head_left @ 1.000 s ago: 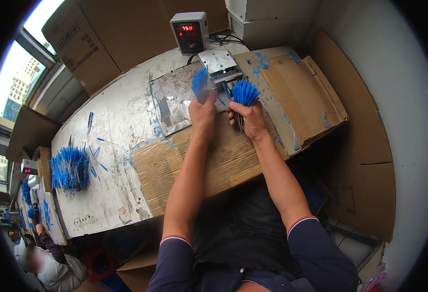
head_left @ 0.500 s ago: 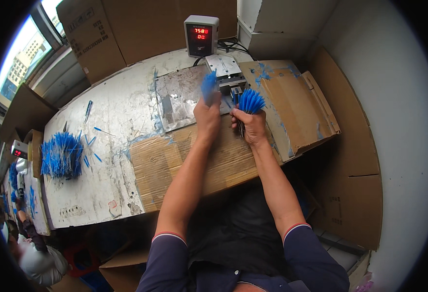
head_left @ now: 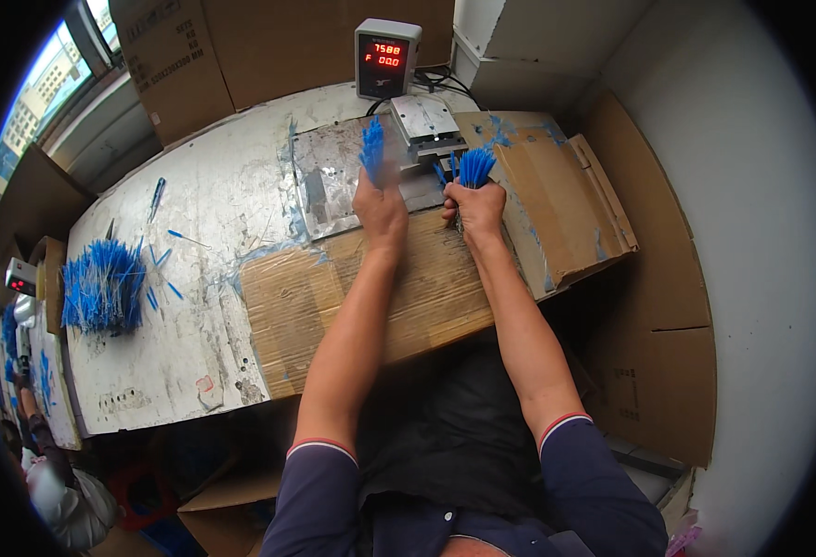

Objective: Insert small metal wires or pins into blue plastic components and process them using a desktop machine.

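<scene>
Worktable, white and scuffed, viewed from above. At far left, a loose heap of blue strands lies on the table, well apart from the hands; a few stray blue strands lie scattered just beside it, and a single blue-handled tool lies further back. This heap appears to be stock not yet handled, so by judgement a good share of the work remains. At centre, a flattened sheet of cardboard covers the near edge of the table, with a metal plate behind it. The left hand is closed around a thin blue bundle, held upright over the plate, its tips blurred. Directly behind, a small metal platform and a grey display unit with red digits stand at the back of the table. The right hand is clenched on a fuller blue tuft, upright, just beside the platform. Both bundles are in hand, neither resting on the platform; whether any finished bundles exist cannot be told. At right, an open cardboard box shows blue smears and no visible contents. A person's sleeve shows at lower left.
</scene>
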Tool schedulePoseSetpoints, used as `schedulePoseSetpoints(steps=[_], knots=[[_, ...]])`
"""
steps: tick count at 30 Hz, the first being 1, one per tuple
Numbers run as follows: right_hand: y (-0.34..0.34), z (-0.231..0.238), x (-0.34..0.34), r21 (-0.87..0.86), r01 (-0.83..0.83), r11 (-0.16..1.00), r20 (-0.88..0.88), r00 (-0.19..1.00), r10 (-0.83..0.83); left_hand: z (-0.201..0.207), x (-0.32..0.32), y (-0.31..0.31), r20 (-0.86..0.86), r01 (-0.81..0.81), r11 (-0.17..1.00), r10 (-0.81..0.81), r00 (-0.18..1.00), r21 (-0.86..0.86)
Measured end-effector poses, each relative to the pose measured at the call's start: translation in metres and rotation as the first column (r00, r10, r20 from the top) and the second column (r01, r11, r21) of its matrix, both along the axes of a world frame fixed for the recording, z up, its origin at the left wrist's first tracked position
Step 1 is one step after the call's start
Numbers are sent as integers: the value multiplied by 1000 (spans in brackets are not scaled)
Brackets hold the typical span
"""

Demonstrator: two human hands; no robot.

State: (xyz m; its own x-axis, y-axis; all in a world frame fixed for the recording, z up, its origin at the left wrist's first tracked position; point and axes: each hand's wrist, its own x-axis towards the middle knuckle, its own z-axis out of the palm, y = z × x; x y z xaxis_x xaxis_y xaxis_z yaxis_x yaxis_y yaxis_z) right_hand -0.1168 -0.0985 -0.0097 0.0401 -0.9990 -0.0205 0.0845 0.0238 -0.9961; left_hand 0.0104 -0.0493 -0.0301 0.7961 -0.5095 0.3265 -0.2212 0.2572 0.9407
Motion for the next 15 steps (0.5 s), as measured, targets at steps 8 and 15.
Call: schedulePoseSetpoints(steps=[8, 15], knots=[[3, 3, 10, 8, 51, 999, -13, 999, -50, -3, 1, -3, 25, -68, 990, 71, 997, -126], [4, 4, 5, 81, 17, 997, 118, 993, -26, -1, 6, 0, 468, -236, 972, 220, 856, -26]])
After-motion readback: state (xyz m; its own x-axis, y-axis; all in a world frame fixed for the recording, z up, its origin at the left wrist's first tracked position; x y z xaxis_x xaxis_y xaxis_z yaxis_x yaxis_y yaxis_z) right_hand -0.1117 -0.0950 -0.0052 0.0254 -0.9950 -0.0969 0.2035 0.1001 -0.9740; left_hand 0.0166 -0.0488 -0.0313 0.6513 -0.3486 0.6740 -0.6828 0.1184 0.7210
